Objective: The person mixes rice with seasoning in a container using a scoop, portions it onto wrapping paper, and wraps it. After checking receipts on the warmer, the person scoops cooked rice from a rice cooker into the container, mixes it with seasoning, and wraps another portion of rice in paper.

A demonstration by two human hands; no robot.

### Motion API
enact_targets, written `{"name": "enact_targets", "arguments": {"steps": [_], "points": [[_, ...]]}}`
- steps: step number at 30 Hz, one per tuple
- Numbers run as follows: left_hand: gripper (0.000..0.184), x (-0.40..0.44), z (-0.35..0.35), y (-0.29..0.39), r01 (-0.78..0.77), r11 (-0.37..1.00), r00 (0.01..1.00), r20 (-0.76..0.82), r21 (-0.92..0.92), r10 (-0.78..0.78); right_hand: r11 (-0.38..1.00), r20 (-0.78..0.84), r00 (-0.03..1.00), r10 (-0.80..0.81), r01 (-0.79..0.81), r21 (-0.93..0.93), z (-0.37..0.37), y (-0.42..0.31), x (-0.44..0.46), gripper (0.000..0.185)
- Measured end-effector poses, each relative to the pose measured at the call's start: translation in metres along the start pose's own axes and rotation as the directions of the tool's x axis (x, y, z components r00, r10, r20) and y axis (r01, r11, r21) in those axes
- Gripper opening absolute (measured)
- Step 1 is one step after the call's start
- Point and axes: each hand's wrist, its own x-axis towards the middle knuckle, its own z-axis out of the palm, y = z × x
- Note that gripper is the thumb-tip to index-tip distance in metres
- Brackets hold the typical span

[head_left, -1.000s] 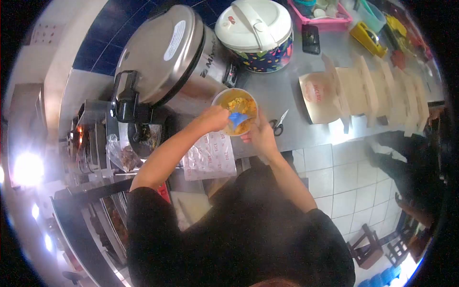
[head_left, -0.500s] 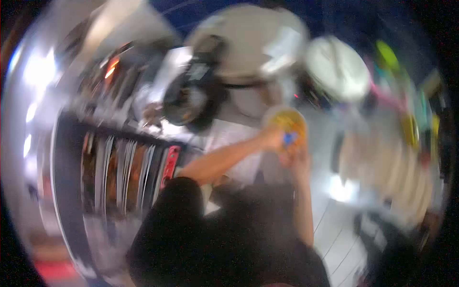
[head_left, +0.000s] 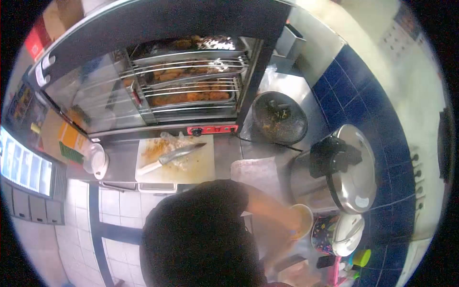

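Observation:
A pale, round-rimmed bowl [head_left: 306, 220] is right of my body, partly covered by my hands. My left hand [head_left: 290, 219] is closed at the bowl's near side, its fingers blurred. Just below it is my right hand [head_left: 282, 243], close to the lower rim; its fingers are smeared, so its grip cannot be made out. What the bowl holds is mostly hidden. A sheet of pale paper [head_left: 253, 174] lies on the counter beyond my left forearm.
A glass-fronted food warmer [head_left: 191, 129] stands at the back. Before it, a knife [head_left: 174, 157] rests on a cutting board [head_left: 201, 167]. Nearby are a dark pan [head_left: 279, 117], a large metal pot [head_left: 306, 186], a patterned, white-lidded container [head_left: 325, 234] and a plastic tub [head_left: 95, 160].
My view has swung left, bringing the food warmer and cutting board ahead. My hands and the bowl remain together, now lower in view. The yellow food and blue item seen earlier are largely hidden.

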Motion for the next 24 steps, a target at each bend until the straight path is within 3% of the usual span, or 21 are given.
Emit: {"name": "enact_targets", "arguments": {"steps": [1, 3, 7, 9, 14, 15, 16, 17, 18, 19, 20, 21, 23, 24], "points": [[0.017, 0.003, 0.008, -0.001, 0.009, 1.0, 1.0, -0.014, -0.003, -0.009, 1.0, -0.002, 1.0, 0.004, -0.004, -0.012, -0.002, 0.0, 0.001, 0.065], [0.016, 0.011, 0.035, -0.002, 0.118, 0.976, 0.985, 0.103, 0.183, -0.139, 1.0, -0.01, 1.0, 0.009, -0.009, -0.018, -0.005, 0.004, 0.004, 0.065], [0.017, 0.016, 0.03, 0.0, 0.164, 0.967, 0.953, 0.222, 0.192, -0.206, 1.0, 0.023, 1.0, 0.005, -0.005, -0.007, -0.017, 0.012, 0.01, 0.065], [0.019, 0.011, 0.026, 0.003, 0.179, 0.97, 0.968, 0.148, 0.167, -0.204, 0.995, 0.07, 0.993, -0.096, 0.097, -0.005, 0.006, -0.003, -0.002, 0.064], [0.02, -0.005, -0.014, 0.007, 0.248, 0.967, 0.968, -0.02, -0.065, -0.249, 0.999, 0.005, 1.0, 0.007, -0.007, 0.046, -0.022, 0.014, 0.012, 0.06], [0.02, -0.007, -0.015, 0.007, 0.253, 0.957, 0.965, -0.037, -0.141, -0.261, 0.976, 0.038, 0.983, -0.177, 0.18, -0.124, -0.024, 0.017, 0.013, 0.06], [0.018, -0.014, -0.018, 0.0, 0.031, 0.989, 0.997, -0.077, 0.145, -0.02, 0.894, 0.088, 0.938, -0.336, 0.347, -0.284, -0.021, 0.021, 0.014, 0.06], [0.013, -0.016, -0.02, 0.001, 0.06, 0.998, 0.994, -0.09, 0.037, -0.056, 0.952, 0.034, 0.977, -0.209, 0.212, -0.223, -0.022, 0.024, 0.013, 0.065], [0.01, -0.021, -0.059, 0.012, 0.018, 0.989, 1.0, -0.02, 0.147, -0.015, 0.982, 0.027, 0.99, -0.138, 0.14, -0.127, -0.013, 0.02, 0.004, 0.067], [0.012, -0.017, -0.042, -0.005, -0.071, 0.99, 0.996, -0.036, 0.121, 0.076, 0.995, 0.02, 0.995, -0.094, 0.095, -0.01, -0.001, 0.007, 0.0, 0.069], [0.012, -0.011, -0.062, 0.0, -0.022, 0.974, 0.999, -0.035, 0.225, 0.031, 1.0, -0.063, 0.998, -0.023, 0.023, -0.006, 0.006, -0.002, -0.001, 0.07], [0.016, -0.001, -0.086, 0.012, 0.023, 0.962, 0.991, 0.121, 0.273, -0.058, 0.998, -0.142, 0.988, 0.055, -0.053, 0.022, 0.008, -0.007, -0.001, 0.07], [0.023, 0.016, -0.039, -0.009, 0.07, 0.959, 0.997, 0.021, 0.273, -0.079, 0.997, -0.153, 0.985, 0.082, -0.081, 0.014, 0.004, -0.011, 0.005, 0.069], [0.027, 0.017, -0.022, -0.014, 0.014, 0.969, 0.999, 0.035, 0.246, -0.023, 0.995, -0.18, 0.979, 0.092, -0.084, 0.049, 0.006, -0.014, 0.004, 0.068]]}}
